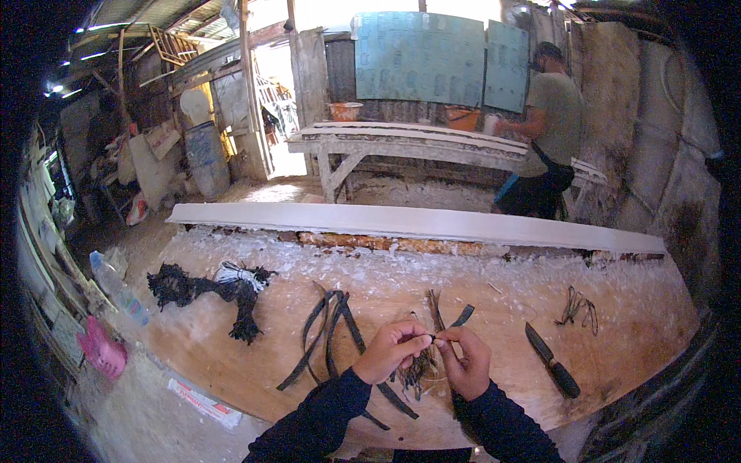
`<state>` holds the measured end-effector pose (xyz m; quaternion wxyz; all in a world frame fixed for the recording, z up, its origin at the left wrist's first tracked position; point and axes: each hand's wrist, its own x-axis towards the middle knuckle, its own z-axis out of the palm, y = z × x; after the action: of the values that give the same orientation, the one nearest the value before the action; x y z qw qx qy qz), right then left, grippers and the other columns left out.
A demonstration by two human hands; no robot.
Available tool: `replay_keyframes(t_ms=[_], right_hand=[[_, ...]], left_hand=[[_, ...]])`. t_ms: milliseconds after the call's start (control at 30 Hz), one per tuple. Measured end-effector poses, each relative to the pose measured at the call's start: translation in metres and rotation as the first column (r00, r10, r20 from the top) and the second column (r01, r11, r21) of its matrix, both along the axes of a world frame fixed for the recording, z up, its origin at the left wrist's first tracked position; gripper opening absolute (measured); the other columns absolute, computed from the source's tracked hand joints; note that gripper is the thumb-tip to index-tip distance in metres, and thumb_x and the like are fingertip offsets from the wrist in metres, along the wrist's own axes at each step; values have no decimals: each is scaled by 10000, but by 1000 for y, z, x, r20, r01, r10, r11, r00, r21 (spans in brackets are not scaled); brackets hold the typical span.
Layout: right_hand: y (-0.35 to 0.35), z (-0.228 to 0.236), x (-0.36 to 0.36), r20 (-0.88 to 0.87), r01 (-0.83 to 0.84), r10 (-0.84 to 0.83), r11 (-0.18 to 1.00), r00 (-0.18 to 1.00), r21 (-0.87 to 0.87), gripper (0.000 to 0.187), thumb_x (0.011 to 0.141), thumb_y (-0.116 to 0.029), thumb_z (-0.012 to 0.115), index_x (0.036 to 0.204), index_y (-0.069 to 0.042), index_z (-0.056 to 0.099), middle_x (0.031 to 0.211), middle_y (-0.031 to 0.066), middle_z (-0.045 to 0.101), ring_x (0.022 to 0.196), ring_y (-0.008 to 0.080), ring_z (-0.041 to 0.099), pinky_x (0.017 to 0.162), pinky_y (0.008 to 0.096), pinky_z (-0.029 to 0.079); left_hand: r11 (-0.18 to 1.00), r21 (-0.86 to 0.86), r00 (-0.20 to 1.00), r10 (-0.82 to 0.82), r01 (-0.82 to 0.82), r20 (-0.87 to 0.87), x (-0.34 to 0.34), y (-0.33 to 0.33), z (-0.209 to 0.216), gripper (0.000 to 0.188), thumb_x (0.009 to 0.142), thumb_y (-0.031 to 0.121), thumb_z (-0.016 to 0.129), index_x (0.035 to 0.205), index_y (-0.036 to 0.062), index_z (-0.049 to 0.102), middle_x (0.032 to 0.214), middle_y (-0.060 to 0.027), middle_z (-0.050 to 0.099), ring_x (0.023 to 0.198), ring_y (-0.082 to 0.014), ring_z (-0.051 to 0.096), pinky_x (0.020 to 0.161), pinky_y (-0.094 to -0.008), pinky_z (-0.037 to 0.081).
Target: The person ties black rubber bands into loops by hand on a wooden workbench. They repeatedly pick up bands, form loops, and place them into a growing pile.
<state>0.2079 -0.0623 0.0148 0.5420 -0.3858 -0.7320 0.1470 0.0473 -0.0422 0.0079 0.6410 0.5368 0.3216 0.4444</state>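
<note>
Worktop (pixel 509 312) of brown wood, dusted white toward its far side, spreads beneath the left hand (pixel 394 353) and the right hand (pixel 467 363), which meet above its near part. The grip of each is pinching, thumb against finger, a small dark piece (pixel 432 339) held between the two hands, its exact form too small to tell. Just below them is a bundle of thin strands (pixel 415 376), partly hidden. Flat dark strips (pixel 334 332) lie to the left, some reaching past the left sleeve (pixel 309 424). Farther left sits a black tangled bundle (pixel 245 312) with white cord (pixel 235 272) touching it. Right of the hands lies a dark-handled knife (pixel 552 360), and beyond it a loose dark tangle (pixel 577 310). A long white bar (pixel 417 223) runs along the far edge
</note>
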Motion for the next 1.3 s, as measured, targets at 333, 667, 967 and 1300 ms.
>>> replay_keyframes(t_ms=[333,667,967,1300], right_hand=[[5,-5,-1,222,-8,-31,985,975,174,235,658,-11,618,885,-53,574,933,125,601,727,274,604,646,312,493],[4,-6,1,325,-135,10,921,946,365,186,637,11,599,813,-47,590,925,124,609,707,236,621,581,292,500],[7,-10,-1,161,-169,150,979,976,113,128,709,7,583,824,-39,551,823,126,590,734,252,595,640,286,476],[0,-15,0,211,37,-89,971,973,237,77,776,-71,580,834,-35,544,854,110,593,740,201,585,669,297,464]], left_hand=[[992,-69,994,109,-108,3,3,0,-9,52,837,153,537,820,105,550,653,55,452,525,-21,394,446,-154,303],[908,-405,931,46,112,362,-2,6,-17,87,835,172,535,853,96,574,772,-6,588,685,-110,560,553,-236,437],[887,-427,860,72,177,506,-4,7,-20,93,825,167,541,848,86,582,776,-3,588,655,-111,532,550,-240,431],[947,-321,973,53,22,224,3,-6,5,74,800,138,578,758,99,530,617,44,455,537,-41,424,442,-182,320]])
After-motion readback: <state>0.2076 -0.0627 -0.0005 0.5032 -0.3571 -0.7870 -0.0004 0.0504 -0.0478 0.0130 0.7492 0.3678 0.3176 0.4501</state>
